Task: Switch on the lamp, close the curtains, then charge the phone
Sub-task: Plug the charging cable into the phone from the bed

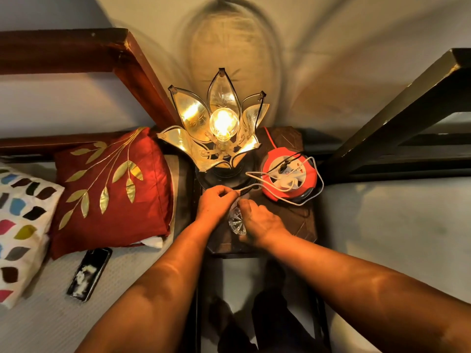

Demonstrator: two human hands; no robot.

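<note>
**Lamp is lit; free the charger cable**

The phone [89, 274] lies nearest you on the bed, below the red cushion [112, 192]. Over the tabletop [298, 220], your right hand [260, 222] rests beside a cut-glass piece [237, 221], fingers loosely curled, holding nothing I can see. Your left hand [216, 202] pinches the white cable [251, 186]; draw slack gently from the red extension reel [289, 177]. Behind, the petal lamp [221, 128] glows.

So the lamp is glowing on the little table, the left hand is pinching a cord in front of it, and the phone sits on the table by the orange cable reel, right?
Not quite: the phone lies on the bed, below the red cushion, not on the table. The head view shows it. The lamp does glow, and the left hand does pinch the cord.
</note>
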